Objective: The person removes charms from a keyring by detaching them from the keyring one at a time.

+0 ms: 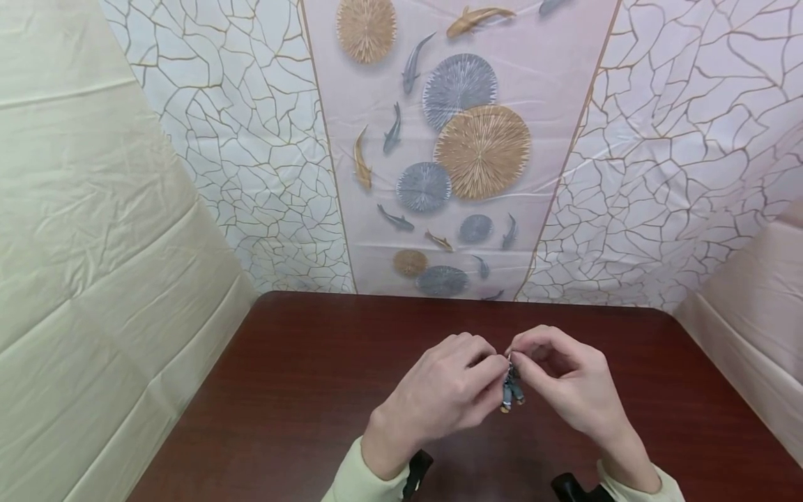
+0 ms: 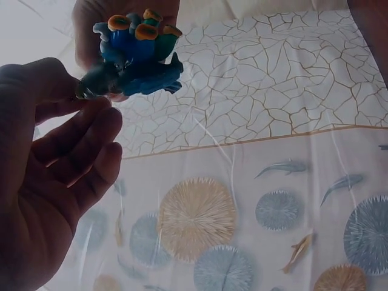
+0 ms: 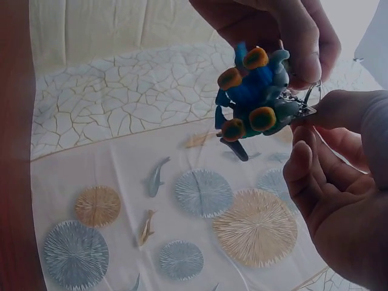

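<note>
A keychain with small blue-green figures hangs between the two hands, above the dark table. Orange round feet and a blue body show on the figures in the right wrist view, joined by a short chain to a metal clasp. My right hand pinches the clasp end between thumb and forefinger. My left hand grips the keychain close by, its curled fingers hiding part of it in the head view. In the left wrist view the figures are beside the fingertips.
The hands are over a reddish-brown table. Behind it hangs a patterned cloth with fish and round shapes. Pale cloth walls rise on both sides. Dark wrist straps sit at the light sleeves.
</note>
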A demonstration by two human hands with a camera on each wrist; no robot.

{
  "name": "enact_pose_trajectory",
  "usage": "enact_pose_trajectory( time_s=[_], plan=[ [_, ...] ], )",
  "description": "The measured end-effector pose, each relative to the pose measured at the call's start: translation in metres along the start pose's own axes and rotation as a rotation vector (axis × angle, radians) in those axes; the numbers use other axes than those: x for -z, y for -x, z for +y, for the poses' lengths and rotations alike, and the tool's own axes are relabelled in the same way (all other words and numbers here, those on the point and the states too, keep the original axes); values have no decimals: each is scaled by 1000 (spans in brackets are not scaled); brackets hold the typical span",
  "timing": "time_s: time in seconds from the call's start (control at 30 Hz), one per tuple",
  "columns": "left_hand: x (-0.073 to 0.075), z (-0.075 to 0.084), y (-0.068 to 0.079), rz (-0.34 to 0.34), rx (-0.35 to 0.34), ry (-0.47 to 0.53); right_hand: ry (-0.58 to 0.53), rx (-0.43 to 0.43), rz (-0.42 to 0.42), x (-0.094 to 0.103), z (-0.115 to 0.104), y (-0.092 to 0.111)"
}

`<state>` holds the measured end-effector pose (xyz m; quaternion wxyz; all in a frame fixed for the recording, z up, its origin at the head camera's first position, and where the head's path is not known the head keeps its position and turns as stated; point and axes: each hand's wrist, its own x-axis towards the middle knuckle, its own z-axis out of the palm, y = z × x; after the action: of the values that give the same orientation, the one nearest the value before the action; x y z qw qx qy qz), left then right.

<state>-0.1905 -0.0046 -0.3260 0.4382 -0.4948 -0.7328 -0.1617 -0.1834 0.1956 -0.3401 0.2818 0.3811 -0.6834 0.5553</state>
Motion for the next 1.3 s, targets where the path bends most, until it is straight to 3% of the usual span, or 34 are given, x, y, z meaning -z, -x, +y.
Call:
enact_pose_trajectory(
  time_s=[0.2,0.53,0.77,1.13,1.3],
  plan=[
    [-2,0,-1,36,-15,-17,-76,37,-13,-1,1,-1],
    [-2,-1,0,70,-7,-52,-41,40,21,0,0,-2],
    [-1,-2,0,80,2,-46,-55,76,-24,1,-2,-3],
    [2,-4,-1,73,7,147,-110,159,-91,-3,-10,-7],
    [5,-4,0,37,27,234,-112,205,-93,-6,-17,-11]
  ],
)
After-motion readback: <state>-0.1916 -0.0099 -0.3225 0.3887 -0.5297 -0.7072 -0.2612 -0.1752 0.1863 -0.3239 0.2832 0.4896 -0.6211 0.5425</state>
